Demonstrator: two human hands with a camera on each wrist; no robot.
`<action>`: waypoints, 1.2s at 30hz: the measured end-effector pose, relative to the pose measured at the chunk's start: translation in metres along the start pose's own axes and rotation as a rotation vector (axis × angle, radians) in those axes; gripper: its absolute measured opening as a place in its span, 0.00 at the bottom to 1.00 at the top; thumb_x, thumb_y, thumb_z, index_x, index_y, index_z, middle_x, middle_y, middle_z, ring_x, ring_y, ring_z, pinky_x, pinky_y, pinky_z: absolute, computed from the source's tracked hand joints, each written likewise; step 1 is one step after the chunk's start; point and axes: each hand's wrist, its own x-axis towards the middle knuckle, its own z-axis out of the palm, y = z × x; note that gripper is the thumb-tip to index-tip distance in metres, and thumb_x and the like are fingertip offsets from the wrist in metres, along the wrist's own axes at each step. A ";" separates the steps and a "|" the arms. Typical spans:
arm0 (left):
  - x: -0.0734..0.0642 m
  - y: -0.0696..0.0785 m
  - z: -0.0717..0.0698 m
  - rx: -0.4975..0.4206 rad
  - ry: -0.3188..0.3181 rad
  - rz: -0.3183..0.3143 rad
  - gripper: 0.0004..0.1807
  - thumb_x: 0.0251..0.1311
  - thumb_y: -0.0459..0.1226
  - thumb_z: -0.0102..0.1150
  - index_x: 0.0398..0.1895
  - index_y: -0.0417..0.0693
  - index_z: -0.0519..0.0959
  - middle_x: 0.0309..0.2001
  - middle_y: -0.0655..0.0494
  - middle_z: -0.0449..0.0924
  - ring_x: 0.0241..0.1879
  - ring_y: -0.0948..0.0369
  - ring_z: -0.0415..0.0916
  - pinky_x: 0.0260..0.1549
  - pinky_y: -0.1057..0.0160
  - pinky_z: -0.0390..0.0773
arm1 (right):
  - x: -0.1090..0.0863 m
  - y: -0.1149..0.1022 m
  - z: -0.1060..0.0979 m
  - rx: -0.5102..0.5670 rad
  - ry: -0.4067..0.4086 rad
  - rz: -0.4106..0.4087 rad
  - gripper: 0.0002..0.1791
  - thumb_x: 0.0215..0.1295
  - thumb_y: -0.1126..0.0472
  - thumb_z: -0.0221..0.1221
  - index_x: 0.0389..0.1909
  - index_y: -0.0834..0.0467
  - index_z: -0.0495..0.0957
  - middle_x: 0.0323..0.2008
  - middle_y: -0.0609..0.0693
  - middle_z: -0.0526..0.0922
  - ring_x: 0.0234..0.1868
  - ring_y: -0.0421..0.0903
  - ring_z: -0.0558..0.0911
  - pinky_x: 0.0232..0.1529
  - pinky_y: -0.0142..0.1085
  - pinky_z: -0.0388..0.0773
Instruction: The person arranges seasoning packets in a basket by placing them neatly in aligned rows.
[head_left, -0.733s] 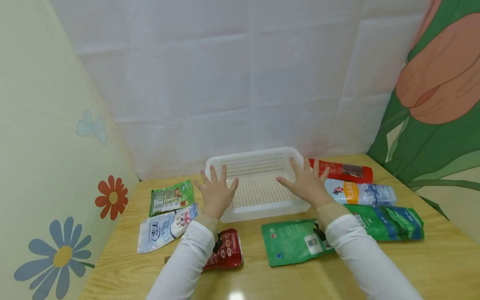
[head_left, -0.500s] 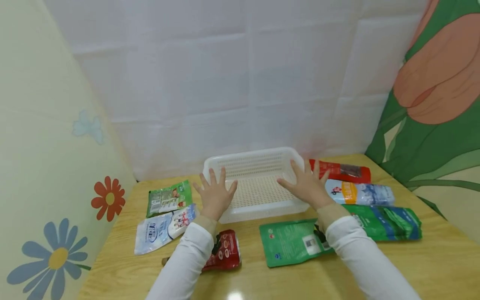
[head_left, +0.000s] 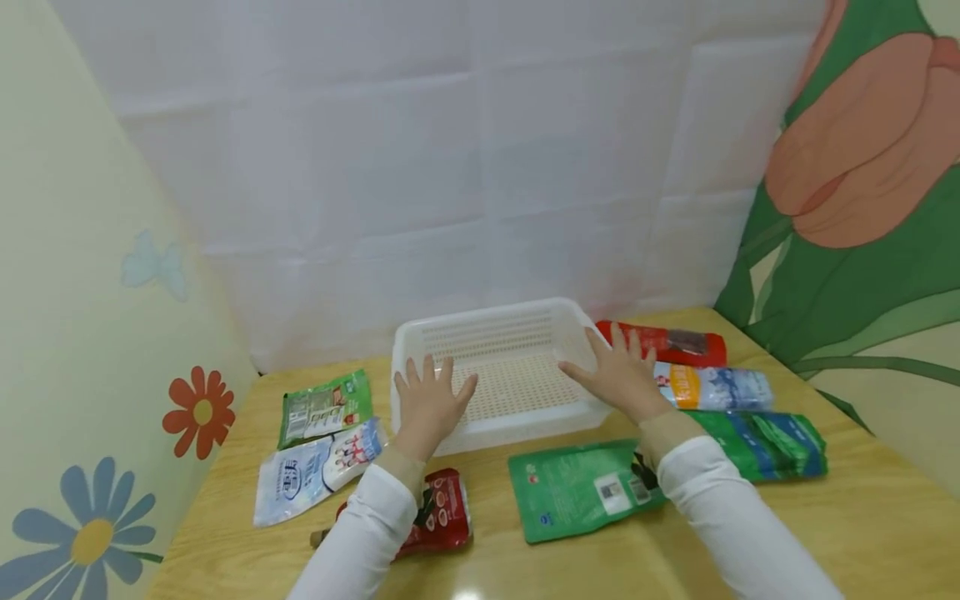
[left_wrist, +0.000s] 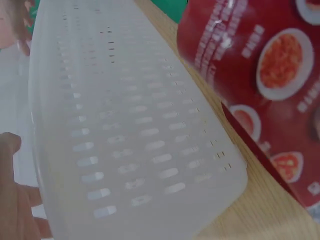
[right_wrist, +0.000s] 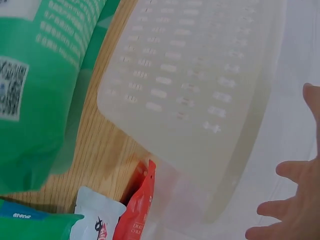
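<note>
With both palms down, I had the white, perforated plastic basket (head_left: 525,425) between my hands, at the centre of the dial, far out on the pale wood-grained desk (head_left: 517,575). My left grip (head_left: 429,417) was wide and held nothing, its fingers fanned over the basket's 8 o'clock corner. My right grip (head_left: 621,375) was just as wide and bare at the 3 o'clock end. Whether any finger touched the rim, I could not tell.

Around the basket lay flat packets: a green printed plastic one (head_left: 327,408) at 9 o'clock, a glossy white-and-blue plastic one (head_left: 318,472) at 8, a dark red pouch with food pictures (head_left: 446,521) near 7, and a matt green pouch with a pale label (head_left: 573,492) at 5. A shiny green-and-blue bag (head_left: 776,446) lay between 3 and 4, a white, blue and orange packet (head_left: 716,387) at 3, and a slim red packet (head_left: 678,343) just short of 3.

To handle the basket well, I judged, I needed thumbs inside and fingers outside the rim, at opposite ends, with even pressure, since thin plastic would probably flex or skid under a lopsided push. My left sleeve (head_left: 367,517) crossed above the dark red pouch, so a raised forearm seemed wise.
</note>
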 end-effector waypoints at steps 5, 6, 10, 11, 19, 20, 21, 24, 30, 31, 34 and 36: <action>-0.008 -0.005 0.003 -0.010 -0.060 0.182 0.34 0.69 0.61 0.34 0.64 0.47 0.71 0.65 0.42 0.70 0.68 0.42 0.61 0.67 0.40 0.58 | 0.001 0.011 -0.004 0.024 -0.008 0.025 0.48 0.64 0.33 0.47 0.73 0.62 0.50 0.71 0.74 0.46 0.70 0.76 0.43 0.66 0.73 0.38; -0.009 -0.007 0.004 -0.012 -0.078 0.225 0.34 0.69 0.60 0.34 0.59 0.46 0.74 0.61 0.43 0.75 0.64 0.44 0.68 0.64 0.43 0.65 | 0.001 0.014 -0.005 0.015 -0.002 0.021 0.48 0.64 0.33 0.47 0.72 0.63 0.51 0.70 0.74 0.48 0.70 0.76 0.45 0.66 0.72 0.41; -0.014 -0.015 0.007 -0.015 -0.197 0.343 0.33 0.68 0.61 0.37 0.46 0.44 0.81 0.46 0.48 0.84 0.45 0.51 0.81 0.45 0.52 0.78 | 0.000 0.026 -0.009 -0.006 0.014 0.010 0.47 0.66 0.34 0.46 0.70 0.68 0.54 0.68 0.76 0.54 0.67 0.77 0.53 0.66 0.69 0.52; -0.015 -0.017 0.008 -0.016 -0.229 0.352 0.33 0.67 0.62 0.38 0.46 0.44 0.81 0.45 0.48 0.85 0.43 0.51 0.81 0.43 0.52 0.79 | 0.000 0.029 -0.010 -0.005 0.018 0.009 0.47 0.66 0.34 0.46 0.70 0.69 0.54 0.67 0.76 0.55 0.66 0.77 0.55 0.65 0.68 0.54; -0.014 -0.024 0.011 -0.027 -0.323 0.411 0.32 0.56 0.65 0.53 0.41 0.47 0.82 0.37 0.53 0.85 0.35 0.58 0.80 0.36 0.59 0.80 | -0.003 0.053 -0.020 0.036 0.035 0.061 0.47 0.67 0.34 0.45 0.68 0.71 0.56 0.63 0.78 0.62 0.62 0.73 0.64 0.59 0.67 0.65; -0.013 -0.023 0.012 -0.028 -0.316 0.418 0.28 0.55 0.64 0.54 0.34 0.48 0.82 0.31 0.55 0.83 0.29 0.60 0.78 0.31 0.62 0.78 | -0.003 0.057 -0.021 0.033 0.041 0.062 0.46 0.67 0.34 0.45 0.67 0.72 0.56 0.62 0.78 0.62 0.61 0.74 0.64 0.59 0.67 0.65; -0.013 -0.022 0.012 -0.024 -0.307 0.425 0.26 0.56 0.63 0.55 0.28 0.50 0.80 0.26 0.57 0.81 0.26 0.63 0.75 0.28 0.64 0.76 | -0.004 0.061 -0.023 0.032 0.056 0.057 0.45 0.68 0.36 0.45 0.66 0.73 0.57 0.62 0.78 0.63 0.61 0.74 0.65 0.59 0.66 0.65; -0.016 -0.020 0.013 0.012 -0.255 0.435 0.22 0.59 0.58 0.56 0.18 0.52 0.75 0.21 0.58 0.78 0.21 0.63 0.71 0.23 0.66 0.72 | -0.004 0.072 -0.028 0.022 0.101 0.025 0.38 0.72 0.44 0.45 0.63 0.76 0.61 0.59 0.78 0.65 0.59 0.73 0.67 0.59 0.64 0.66; -0.020 -0.005 0.016 0.081 -0.121 0.504 0.16 0.63 0.50 0.54 0.26 0.51 0.82 0.26 0.54 0.84 0.26 0.57 0.79 0.24 0.59 0.78 | -0.008 0.108 -0.044 -0.001 0.138 0.035 0.24 0.70 0.62 0.47 0.58 0.78 0.65 0.54 0.77 0.71 0.52 0.72 0.73 0.53 0.62 0.71; -0.021 -0.002 0.017 0.084 -0.113 0.510 0.16 0.63 0.50 0.54 0.26 0.52 0.82 0.25 0.54 0.83 0.25 0.57 0.79 0.24 0.59 0.78 | -0.009 0.114 -0.046 -0.013 0.130 0.044 0.24 0.69 0.64 0.47 0.58 0.78 0.66 0.54 0.78 0.71 0.52 0.71 0.73 0.52 0.62 0.72; -0.023 0.004 0.018 0.090 -0.128 0.501 0.18 0.63 0.51 0.55 0.20 0.53 0.79 0.21 0.56 0.81 0.21 0.60 0.75 0.23 0.61 0.77 | -0.010 0.131 -0.050 -0.065 0.092 0.065 0.23 0.68 0.66 0.49 0.57 0.78 0.65 0.53 0.79 0.70 0.49 0.71 0.73 0.51 0.62 0.71; -0.025 0.006 0.018 0.087 -0.136 0.495 0.19 0.62 0.51 0.55 0.17 0.53 0.78 0.20 0.57 0.79 0.19 0.62 0.73 0.23 0.62 0.77 | -0.010 0.140 -0.050 -0.095 0.071 0.055 0.22 0.67 0.67 0.51 0.57 0.77 0.66 0.53 0.79 0.71 0.48 0.71 0.73 0.51 0.62 0.72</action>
